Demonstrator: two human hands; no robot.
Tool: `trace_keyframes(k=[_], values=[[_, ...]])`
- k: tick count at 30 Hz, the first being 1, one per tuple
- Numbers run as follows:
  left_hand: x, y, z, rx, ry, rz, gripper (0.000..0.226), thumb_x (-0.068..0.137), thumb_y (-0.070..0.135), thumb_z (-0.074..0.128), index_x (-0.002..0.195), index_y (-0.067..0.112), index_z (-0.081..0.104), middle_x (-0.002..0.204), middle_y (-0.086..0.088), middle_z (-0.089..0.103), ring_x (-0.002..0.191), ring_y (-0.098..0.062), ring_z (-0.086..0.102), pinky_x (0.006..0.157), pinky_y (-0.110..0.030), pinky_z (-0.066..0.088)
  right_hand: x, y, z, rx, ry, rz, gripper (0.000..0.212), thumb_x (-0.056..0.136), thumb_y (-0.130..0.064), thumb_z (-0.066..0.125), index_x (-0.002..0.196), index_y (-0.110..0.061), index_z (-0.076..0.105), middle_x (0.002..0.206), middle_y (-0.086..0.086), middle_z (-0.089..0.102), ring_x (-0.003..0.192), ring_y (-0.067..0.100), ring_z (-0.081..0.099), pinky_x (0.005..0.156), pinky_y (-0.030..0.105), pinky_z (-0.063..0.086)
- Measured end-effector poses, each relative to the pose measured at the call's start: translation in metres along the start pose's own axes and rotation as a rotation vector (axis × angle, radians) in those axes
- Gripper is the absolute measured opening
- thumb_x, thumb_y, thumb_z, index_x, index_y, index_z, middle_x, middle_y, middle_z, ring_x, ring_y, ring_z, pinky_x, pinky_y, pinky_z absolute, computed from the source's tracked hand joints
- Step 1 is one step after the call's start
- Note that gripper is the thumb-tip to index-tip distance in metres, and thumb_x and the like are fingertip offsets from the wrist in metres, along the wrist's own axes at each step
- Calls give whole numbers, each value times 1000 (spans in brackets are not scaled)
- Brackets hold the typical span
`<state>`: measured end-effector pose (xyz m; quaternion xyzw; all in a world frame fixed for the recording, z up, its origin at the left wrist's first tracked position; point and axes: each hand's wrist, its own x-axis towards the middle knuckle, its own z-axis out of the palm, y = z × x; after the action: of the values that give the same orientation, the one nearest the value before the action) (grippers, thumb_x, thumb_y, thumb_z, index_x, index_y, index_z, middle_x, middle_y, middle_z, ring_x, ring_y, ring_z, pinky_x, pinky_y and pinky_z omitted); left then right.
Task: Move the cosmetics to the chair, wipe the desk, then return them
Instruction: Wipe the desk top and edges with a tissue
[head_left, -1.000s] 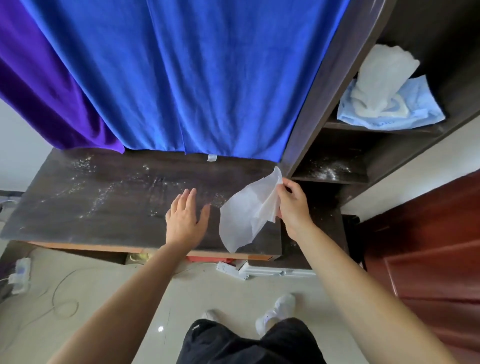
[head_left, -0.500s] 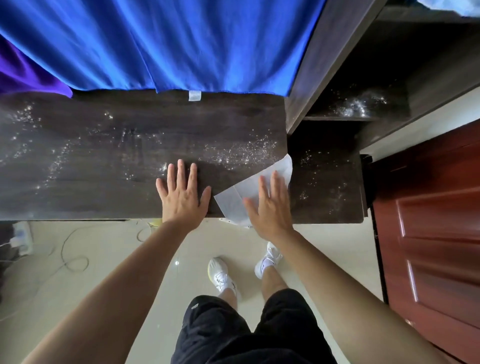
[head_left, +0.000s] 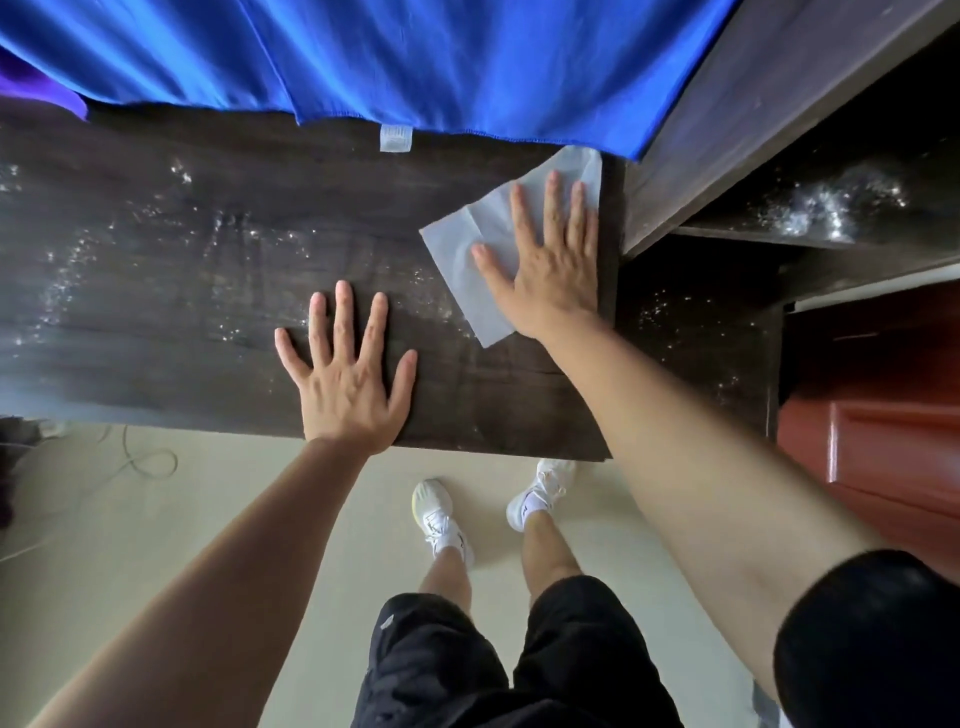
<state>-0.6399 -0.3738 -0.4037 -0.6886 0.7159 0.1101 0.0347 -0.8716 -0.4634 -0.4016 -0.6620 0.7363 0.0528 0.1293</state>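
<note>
The fingers (head_left: 550, 208) of the right hand (head_left: 545, 270) lie flat and spread on a thin, pale grey-white wiping sheet (head_left: 467, 260), pinning it to the dark brown wooden desk (head_left: 182, 291) rather than gripping it. The sheet sits at the far right corner of the desktop, its top edge just under the hem of the bright blue hanging cloth (head_left: 415, 62) and its right edge beside the dark upright shelf panel (head_left: 727, 130).

The left hand (head_left: 348, 379) holds nothing: palm down, fingers fanned wide, braced on the desk near its front edge, well apart from the sheet.

No cosmetics show on the desktop, and neither they nor the chair are in view, so the first step looks done (though that rests on their absence alone). Wiping appears to be only beginning: white powdery specks (head_left: 72, 270) are scattered across most of the surface to the left, and more lie on the lower side shelf (head_left: 691, 332) and the recessed shelf (head_left: 831, 208) at right. Whether the patch under the sheet is already clean I cannot tell.

Left to do, by my judgement: sweep the sheet across the whole desktop, then bring the cosmetics back.
</note>
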Motion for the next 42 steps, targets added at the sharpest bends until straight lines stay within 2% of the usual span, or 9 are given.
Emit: trace_keyframes(k=[6, 9, 13, 20, 25, 29, 33, 39, 42], values=[[2, -2, -2, 12, -29, -10, 68, 98, 59, 30, 158, 31, 12, 167, -4, 0, 153, -31, -2, 116, -67, 1, -111, 8, 29, 64, 58, -238, 81, 96, -71, 35, 160, -24, 21, 167, 15, 8, 154, 40, -1, 124, 55, 9], [0, 1, -3, 0, -41, -16, 68, 98, 57, 34, 158, 32, 12, 167, -5, 0, 153, -31, -1, 116, -67, 1, -137, 27, 34, 45, 15, -273, 83, 95, -73, 38, 160, -26, 20, 168, 14, 7, 154, 40, -3, 123, 55, 9], [-1, 2, -4, 17, -53, -17, 69, 98, 58, 31, 158, 32, 9, 167, -5, -1, 153, -32, -1, 115, -68, 2, -87, 26, 21, 11, 39, -180, 85, 92, -77, 34, 160, -26, 21, 168, 16, 7, 153, 44, 0, 123, 56, 7], [0, 1, -4, 23, -63, -11, 67, 98, 60, 23, 158, 33, 8, 167, -4, -2, 153, -30, -2, 116, -67, 2, 25, -22, -8, 4, -33, 39, 89, 89, -80, 13, 161, -28, 2, 167, 18, -5, 150, 49, -10, 121, 60, 0], [-1, 0, -5, 4, -66, -13, 66, 98, 55, 25, 158, 32, 10, 167, -4, -1, 153, -31, -1, 116, -68, 1, -77, -15, 19, 84, 54, -173, 80, 94, -74, 33, 159, -27, 26, 167, 17, 12, 151, 49, 3, 121, 59, 9], [0, 2, -8, -4, -61, -14, 66, 98, 54, 28, 158, 31, 11, 167, -5, 1, 153, -32, 1, 116, -68, 2, -147, 30, 31, 34, 15, -271, 86, 92, -77, 39, 159, -26, 24, 167, 14, 11, 152, 46, -1, 122, 58, 11], [0, 3, -8, -8, -54, -14, 66, 99, 52, 31, 158, 31, 11, 167, -5, 1, 153, -32, 0, 116, -67, 1, -106, 40, 24, 29, 67, -243, 86, 90, -79, 38, 158, -27, 29, 166, 16, 15, 152, 48, 4, 123, 57, 10], [0, 2, -5, 0, -32, -20, 64, 100, 50, 34, 158, 32, 12, 167, -4, 2, 153, -31, 0, 117, -66, 1, 10, -7, -4, 5, 10, -24, 91, 87, -82, 14, 161, -30, 7, 168, 15, 0, 151, 50, -5, 122, 59, 2], [-1, 0, -3, -3, -18, -18, 63, 101, 48, 35, 158, 31, 13, 167, -4, 3, 153, -31, 1, 116, -66, 1, -3, -27, 3, 34, 36, -24, 87, 90, -79, 16, 161, -30, 11, 168, 16, 4, 150, 51, -2, 121, 60, 2]])
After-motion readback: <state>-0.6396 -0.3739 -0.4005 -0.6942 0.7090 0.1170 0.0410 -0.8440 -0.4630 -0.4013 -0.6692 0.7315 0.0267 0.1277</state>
